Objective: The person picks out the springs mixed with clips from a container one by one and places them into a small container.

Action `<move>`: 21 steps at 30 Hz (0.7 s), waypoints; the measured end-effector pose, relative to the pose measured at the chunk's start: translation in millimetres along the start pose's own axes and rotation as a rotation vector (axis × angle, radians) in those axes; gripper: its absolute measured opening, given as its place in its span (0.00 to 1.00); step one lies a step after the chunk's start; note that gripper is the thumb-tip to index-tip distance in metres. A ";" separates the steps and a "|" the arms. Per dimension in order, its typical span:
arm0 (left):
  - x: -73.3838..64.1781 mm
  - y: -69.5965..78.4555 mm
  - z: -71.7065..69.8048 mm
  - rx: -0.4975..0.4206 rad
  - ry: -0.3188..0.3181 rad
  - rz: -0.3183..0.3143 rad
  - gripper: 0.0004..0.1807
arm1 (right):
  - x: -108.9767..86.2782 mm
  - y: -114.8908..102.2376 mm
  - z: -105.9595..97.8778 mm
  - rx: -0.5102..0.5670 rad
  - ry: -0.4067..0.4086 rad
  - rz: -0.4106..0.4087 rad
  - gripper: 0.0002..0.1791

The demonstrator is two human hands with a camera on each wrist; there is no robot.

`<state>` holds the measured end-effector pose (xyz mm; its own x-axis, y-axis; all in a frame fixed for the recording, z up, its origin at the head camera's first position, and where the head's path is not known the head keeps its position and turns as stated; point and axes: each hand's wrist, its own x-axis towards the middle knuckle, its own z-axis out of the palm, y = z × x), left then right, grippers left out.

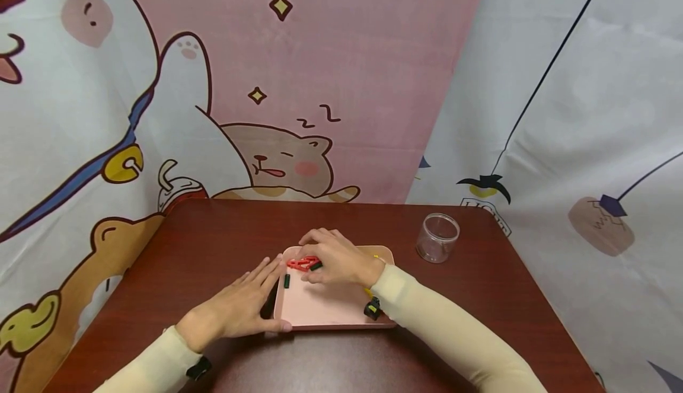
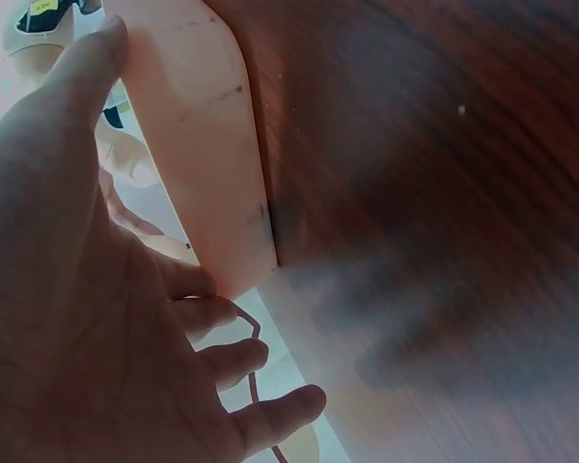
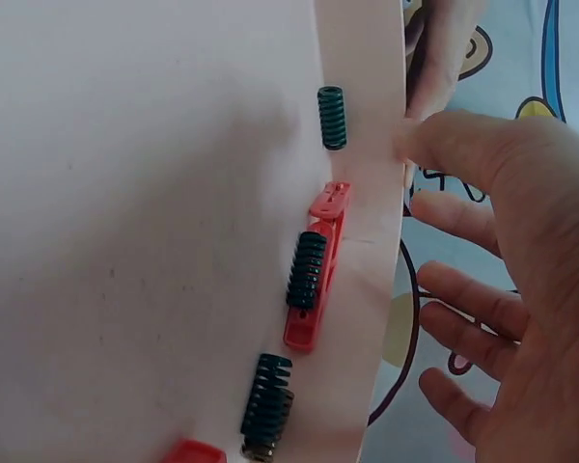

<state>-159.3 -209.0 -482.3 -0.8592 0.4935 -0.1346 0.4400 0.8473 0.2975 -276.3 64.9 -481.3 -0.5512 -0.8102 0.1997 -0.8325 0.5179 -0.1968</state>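
Observation:
A pale pink tray (image 1: pixel 331 316) lies on the table. My left hand (image 1: pixel 240 304) rests against its left side, fingers spread, thumb (image 2: pixel 101 58) on the near rim. Over the tray's far left part, my right hand (image 1: pixel 341 259) reaches down; in the right wrist view its fingers (image 3: pixel 473 318) are loosely extended, apart, with nothing between them. Below it lie a red plastic clip (image 3: pixel 314 309) and several dark green coil springs (image 3: pixel 306 270), one of them overlapping the clip. A separate spring (image 1: pixel 287 281) sits by the left wall. Another red piece (image 3: pixel 193 453) is cut off by the frame.
A clear round jar (image 1: pixel 437 239) stands right of the tray, near the table's far edge. Small yellow pieces (image 1: pixel 368 292) show in the tray beside my right sleeve. A printed cartoon cloth (image 1: pixel 363 85) hangs behind the dark red-brown table (image 1: pixel 235 227).

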 end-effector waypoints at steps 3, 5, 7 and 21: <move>-0.2 -0.3 0.1 0.003 0.004 0.002 0.76 | 3.3 -1.7 2.3 0.007 -0.020 -0.031 0.27; -0.4 -0.3 0.1 0.005 0.006 0.004 0.76 | 5.5 -2.8 4.0 0.016 -0.032 -0.052 0.27; -0.6 -0.3 0.0 0.008 0.008 0.006 0.76 | 7.7 -3.2 5.8 0.021 -0.040 -0.071 0.27; -0.7 -0.1 0.0 0.021 0.024 0.021 0.75 | 19.1 -4.5 20.2 0.018 -0.066 -0.096 0.23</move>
<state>-158.8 -209.5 -482.2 -0.8555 0.5069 -0.1059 0.4636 0.8408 0.2797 -282.0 41.5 -496.0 -0.4633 -0.8726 0.1547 -0.8799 0.4322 -0.1973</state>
